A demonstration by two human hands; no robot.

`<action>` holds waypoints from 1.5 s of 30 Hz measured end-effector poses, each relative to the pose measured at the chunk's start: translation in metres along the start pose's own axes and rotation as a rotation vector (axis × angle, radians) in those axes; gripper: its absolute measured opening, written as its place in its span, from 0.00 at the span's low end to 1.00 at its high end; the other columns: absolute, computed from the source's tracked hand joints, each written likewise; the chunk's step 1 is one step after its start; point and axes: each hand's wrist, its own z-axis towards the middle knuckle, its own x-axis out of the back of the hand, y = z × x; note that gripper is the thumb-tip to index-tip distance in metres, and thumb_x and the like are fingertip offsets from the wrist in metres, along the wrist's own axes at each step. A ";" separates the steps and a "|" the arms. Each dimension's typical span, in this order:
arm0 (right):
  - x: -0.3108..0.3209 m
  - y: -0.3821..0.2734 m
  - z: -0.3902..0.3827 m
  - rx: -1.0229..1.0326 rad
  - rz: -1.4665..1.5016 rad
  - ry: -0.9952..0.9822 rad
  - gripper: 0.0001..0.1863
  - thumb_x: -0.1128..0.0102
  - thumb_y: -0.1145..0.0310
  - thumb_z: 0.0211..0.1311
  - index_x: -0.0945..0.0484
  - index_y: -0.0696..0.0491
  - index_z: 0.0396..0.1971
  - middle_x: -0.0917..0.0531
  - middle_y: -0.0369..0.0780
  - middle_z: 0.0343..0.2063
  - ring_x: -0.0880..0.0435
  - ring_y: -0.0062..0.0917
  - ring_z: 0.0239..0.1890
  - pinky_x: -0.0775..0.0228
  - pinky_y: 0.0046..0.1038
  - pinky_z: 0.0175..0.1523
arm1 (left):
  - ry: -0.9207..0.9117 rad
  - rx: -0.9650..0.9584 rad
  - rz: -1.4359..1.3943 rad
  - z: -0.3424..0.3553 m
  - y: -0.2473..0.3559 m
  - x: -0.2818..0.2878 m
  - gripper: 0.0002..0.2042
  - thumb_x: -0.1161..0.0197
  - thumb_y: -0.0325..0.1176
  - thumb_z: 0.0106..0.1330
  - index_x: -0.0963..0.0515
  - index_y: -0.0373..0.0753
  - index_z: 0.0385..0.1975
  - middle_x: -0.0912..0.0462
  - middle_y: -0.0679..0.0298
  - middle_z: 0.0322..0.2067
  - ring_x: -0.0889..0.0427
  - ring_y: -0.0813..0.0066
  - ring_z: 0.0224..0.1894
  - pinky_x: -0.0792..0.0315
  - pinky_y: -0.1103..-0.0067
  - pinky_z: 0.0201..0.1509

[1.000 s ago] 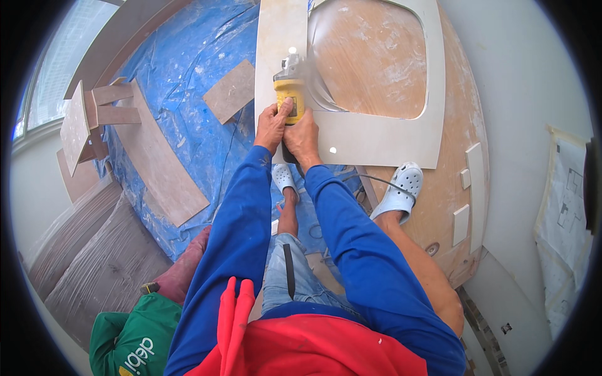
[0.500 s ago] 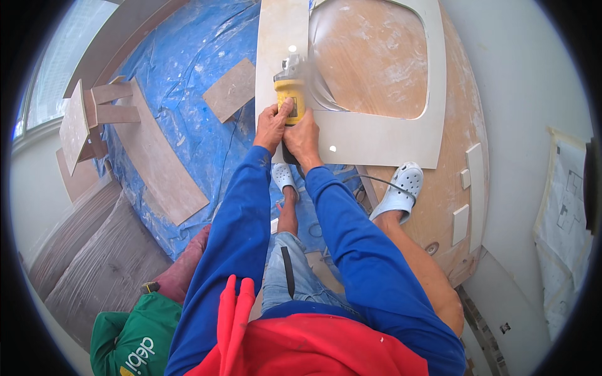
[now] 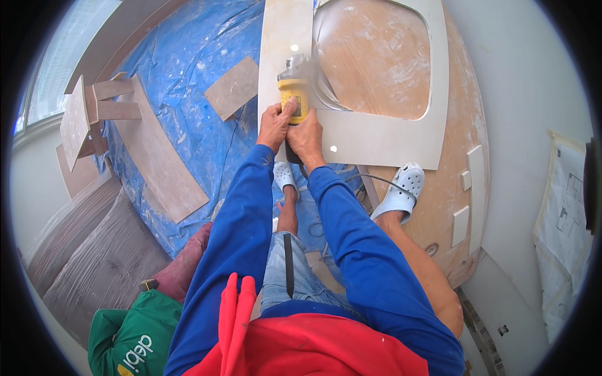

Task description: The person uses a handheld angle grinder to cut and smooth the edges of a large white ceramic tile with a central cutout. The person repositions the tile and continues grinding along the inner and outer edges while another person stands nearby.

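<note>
Both hands grip a yellow and black angle grinder (image 3: 293, 91), with its grey head pointing away from me. My left hand (image 3: 273, 127) wraps the left side of the body, thumb laid across the top. Just behind it, my right hand (image 3: 306, 139) closes round the right side and rear. The blurred disc stands on the grinder's right side, at the inner left edge of a pale panel (image 3: 376, 139) with a large rounded opening. Whether the disc touches that edge I cannot tell. A black cord (image 3: 357, 177) trails from the rear toward my right shoe.
The panel lies on a dusty plywood board (image 3: 376, 56), where my right shoe (image 3: 406, 188) rests. Blue plastic sheeting (image 3: 182, 69) covers the floor at left, with loose boards (image 3: 232, 89) on it. A person in green (image 3: 141, 332) is at lower left. Small offcuts (image 3: 460, 225) lie right.
The grinder and both hands sit slightly farther right in the picture, but the panel and surroundings shift nearly the same way. Both hands keep their grip.
</note>
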 end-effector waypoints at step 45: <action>-0.014 -0.003 0.003 -0.010 -0.003 0.032 0.39 0.18 0.50 0.51 0.29 0.64 0.49 0.12 0.59 0.40 0.11 0.53 0.46 0.19 0.46 0.49 | -0.022 -0.011 0.003 0.013 -0.002 0.014 0.30 0.34 0.58 0.74 0.17 0.30 0.51 0.13 0.60 0.45 0.16 0.79 0.45 0.23 0.80 0.53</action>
